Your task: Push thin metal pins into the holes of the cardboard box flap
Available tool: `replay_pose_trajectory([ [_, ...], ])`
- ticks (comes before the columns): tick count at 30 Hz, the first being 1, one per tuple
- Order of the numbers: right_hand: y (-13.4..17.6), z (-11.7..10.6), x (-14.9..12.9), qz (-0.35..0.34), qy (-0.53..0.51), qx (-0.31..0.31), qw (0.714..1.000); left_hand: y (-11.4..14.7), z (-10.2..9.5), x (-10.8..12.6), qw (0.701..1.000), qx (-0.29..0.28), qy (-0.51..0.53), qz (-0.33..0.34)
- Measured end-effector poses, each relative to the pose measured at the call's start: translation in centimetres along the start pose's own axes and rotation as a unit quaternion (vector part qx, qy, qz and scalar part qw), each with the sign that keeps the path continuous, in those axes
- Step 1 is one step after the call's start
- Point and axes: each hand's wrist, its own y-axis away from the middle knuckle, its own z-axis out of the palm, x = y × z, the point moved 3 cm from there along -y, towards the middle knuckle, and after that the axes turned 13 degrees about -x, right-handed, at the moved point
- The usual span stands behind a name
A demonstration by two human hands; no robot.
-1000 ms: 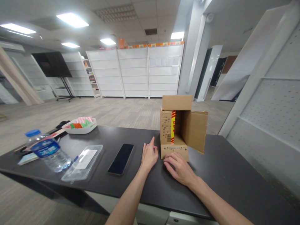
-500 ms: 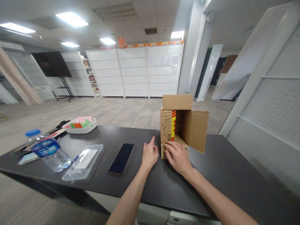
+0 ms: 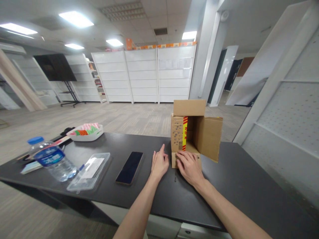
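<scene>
An open cardboard box (image 3: 176, 132) stands on the black table with its mouth facing me. My right hand (image 3: 189, 166) lies over its lower front flap (image 3: 173, 161), fingers slightly apart and bent, touching the cardboard. Dark spots mark that flap, and part of it is hidden under the hand. Below the flap's left part, a thin dark rod-like piece (image 3: 175, 176) points toward me; its kind is unclear. Left of the box, my left hand (image 3: 159, 163) is near the tabletop with the index finger stretched forward and the other fingers partly curled. I see nothing held in it.
A phone (image 3: 129, 168) lies left of my left hand. Beyond it are a clear plastic case (image 3: 91, 172), a water bottle (image 3: 53, 159) and a white basket (image 3: 93, 135) of colourful packets. The box's right flap (image 3: 211, 139) sticks outward. A white panel (image 3: 289, 109) stands at the right.
The view has shifted very slightly. My right hand's fingers have moved a little on the lower flap; the left hand and the box stay in place.
</scene>
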Motion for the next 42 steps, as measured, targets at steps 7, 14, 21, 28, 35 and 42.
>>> replay_pose_trajectory([
  [7,-0.02,-0.15,-0.12,0.004,-0.005,0.003,1.000,0.07,-0.13,0.06,1.000,0.003,0.001,0.000],
  [14,-0.08,-0.19,-0.13,0.014,0.004,-0.006,1.000,0.16,-0.11,0.09,1.000,0.007,0.005,0.005],
  [21,-0.14,-0.42,-0.21,0.030,0.016,-0.005,0.999,0.13,-0.02,0.00,1.000,0.003,0.003,0.005],
  [28,-0.12,-0.51,-0.12,0.039,0.023,0.007,0.999,0.16,-0.14,0.11,1.000,0.007,0.007,0.003],
  [35,-0.13,-0.50,-0.04,0.041,0.027,0.010,0.999,0.21,-0.14,0.13,1.000,0.009,0.004,0.000],
  [42,-0.11,-0.42,-0.08,0.039,0.037,0.000,0.999,0.17,-0.12,0.09,1.000,0.007,0.008,0.002],
])
